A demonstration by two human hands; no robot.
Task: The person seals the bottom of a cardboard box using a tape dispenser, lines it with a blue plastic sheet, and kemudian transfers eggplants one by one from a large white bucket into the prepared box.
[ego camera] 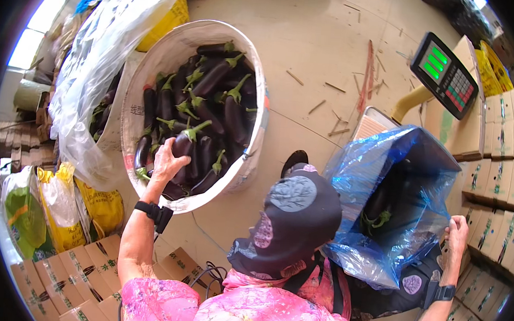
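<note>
My left hand reaches into a large round white woven tub full of dark purple eggplants. Its thumb and fingers curl around the lower end of one eggplant, whose green stem points up and right. At the right, my right hand pinches the edge of a blue plastic bag liner. The liner's mouth gapes wide, and an eggplant with a green cap lies in its shadow; how many are deeper inside is hidden.
A scale display on a yellow post rises behind the liner. Stacked cardboard cartons line the right; more cartons lie lower left. Clear plastic sheeting hangs left of the tub. Scraps and a red strip litter the tiled floor.
</note>
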